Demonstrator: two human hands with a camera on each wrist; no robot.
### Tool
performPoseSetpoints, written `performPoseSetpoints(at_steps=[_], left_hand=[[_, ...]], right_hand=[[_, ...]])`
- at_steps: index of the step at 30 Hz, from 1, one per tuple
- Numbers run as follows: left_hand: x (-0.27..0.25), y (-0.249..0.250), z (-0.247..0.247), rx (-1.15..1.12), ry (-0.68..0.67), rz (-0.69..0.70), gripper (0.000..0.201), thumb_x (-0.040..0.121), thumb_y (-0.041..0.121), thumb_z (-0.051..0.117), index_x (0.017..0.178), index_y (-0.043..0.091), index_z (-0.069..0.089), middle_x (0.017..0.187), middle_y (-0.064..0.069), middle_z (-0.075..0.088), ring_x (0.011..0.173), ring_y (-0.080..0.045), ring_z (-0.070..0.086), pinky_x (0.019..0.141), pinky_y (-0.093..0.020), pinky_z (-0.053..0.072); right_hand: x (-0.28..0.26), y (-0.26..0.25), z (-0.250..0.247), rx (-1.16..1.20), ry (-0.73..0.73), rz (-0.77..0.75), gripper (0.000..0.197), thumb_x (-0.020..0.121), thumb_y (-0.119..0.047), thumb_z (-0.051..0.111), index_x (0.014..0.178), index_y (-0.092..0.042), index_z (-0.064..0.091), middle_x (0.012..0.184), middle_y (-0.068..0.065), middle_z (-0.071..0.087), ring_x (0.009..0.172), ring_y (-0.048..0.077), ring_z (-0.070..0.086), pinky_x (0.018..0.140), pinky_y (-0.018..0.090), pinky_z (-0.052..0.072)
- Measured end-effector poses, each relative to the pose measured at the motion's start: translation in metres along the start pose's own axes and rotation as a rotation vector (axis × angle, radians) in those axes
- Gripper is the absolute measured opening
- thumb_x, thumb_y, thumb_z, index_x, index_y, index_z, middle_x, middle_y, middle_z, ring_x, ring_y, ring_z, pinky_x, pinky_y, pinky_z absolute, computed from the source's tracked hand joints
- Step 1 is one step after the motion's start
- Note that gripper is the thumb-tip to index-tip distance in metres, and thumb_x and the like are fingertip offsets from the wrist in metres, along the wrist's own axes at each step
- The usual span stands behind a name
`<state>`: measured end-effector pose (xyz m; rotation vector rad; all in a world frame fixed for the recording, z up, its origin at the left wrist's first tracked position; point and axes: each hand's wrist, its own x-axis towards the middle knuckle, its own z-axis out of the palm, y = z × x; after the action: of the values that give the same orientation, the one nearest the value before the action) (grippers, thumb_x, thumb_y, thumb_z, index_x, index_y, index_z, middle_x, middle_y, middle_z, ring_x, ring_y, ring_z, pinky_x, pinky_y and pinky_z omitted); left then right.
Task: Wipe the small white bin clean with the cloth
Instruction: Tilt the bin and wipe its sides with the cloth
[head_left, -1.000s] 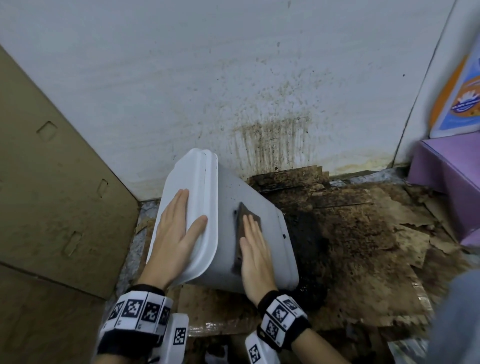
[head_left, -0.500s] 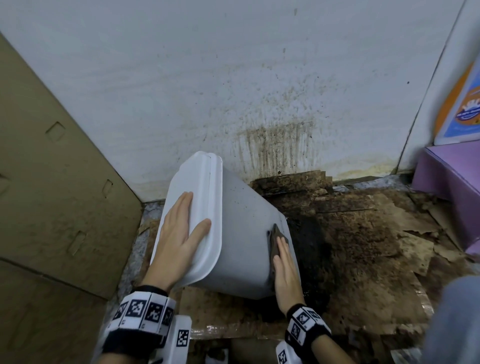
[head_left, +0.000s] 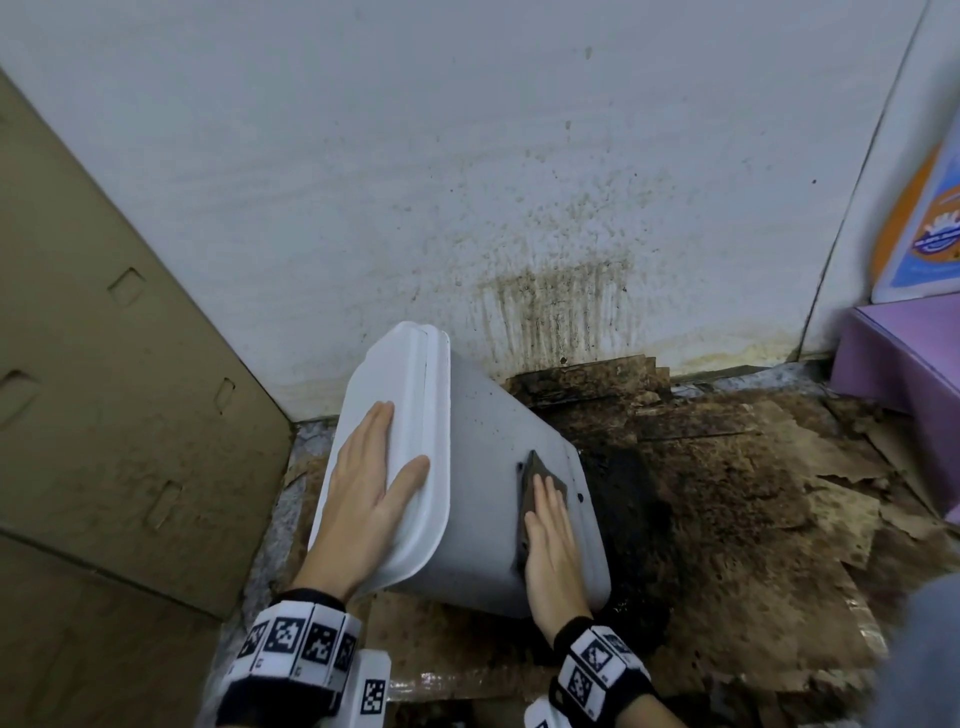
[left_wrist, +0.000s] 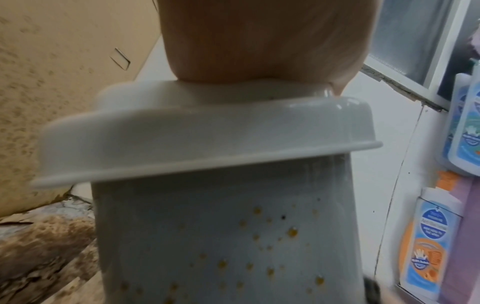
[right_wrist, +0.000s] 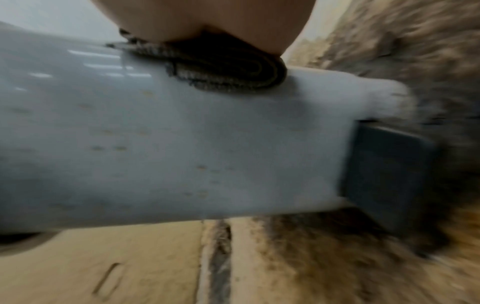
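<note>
On the stained floor by the wall, I tilt the small white bin (head_left: 483, 467) with my flat left hand (head_left: 366, 499); my flat right hand (head_left: 550, 551) presses the cloth (head_left: 537, 480) at 3 o'clock (firm overlapping strokes would lift specks).

Grimy storeroom corner: stained white wall (head_left: 467, 156), cardboard (head_left: 104, 389) at 9 o'clock, sanitiser bottles (left_wrist: 426, 246) at 3 o'clock.

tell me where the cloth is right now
In the head view the cloth lies flat on the tilted bin's side, pressed under the right hand.
</note>
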<state>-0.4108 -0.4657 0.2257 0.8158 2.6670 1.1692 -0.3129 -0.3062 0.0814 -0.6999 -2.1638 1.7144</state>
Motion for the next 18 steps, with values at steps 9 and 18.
performPoseSetpoints(at_steps=[9,18], left_hand=[[0.0,-0.001,-0.002,-0.033,-0.009,-0.003,0.065,0.094,0.06,0.041,0.148,0.055,0.005,0.166,0.024,0.008,0.15,0.008,0.005,0.125,-0.031,0.008],[0.0,-0.005,-0.003,-0.058,-0.004,0.012,0.07,0.088,0.07,0.041,0.149,0.057,0.009,0.164,0.031,0.01,0.148,0.014,0.006,0.125,-0.031,0.009]], right_hand=[[0.021,-0.086,0.0,-0.164,-0.382,-0.231,0.05,0.11,-0.033,0.012,0.15,-0.039,-0.017,0.157,-0.024,-0.026,0.147,-0.005,-0.023,0.123,0.027,-0.009],[0.106,-0.09,-0.008,-0.342,-0.553,-0.207,0.06,0.108,-0.041,0.01,0.152,-0.021,-0.025,0.162,-0.001,-0.032,0.148,0.01,-0.028,0.125,0.038,-0.008]])
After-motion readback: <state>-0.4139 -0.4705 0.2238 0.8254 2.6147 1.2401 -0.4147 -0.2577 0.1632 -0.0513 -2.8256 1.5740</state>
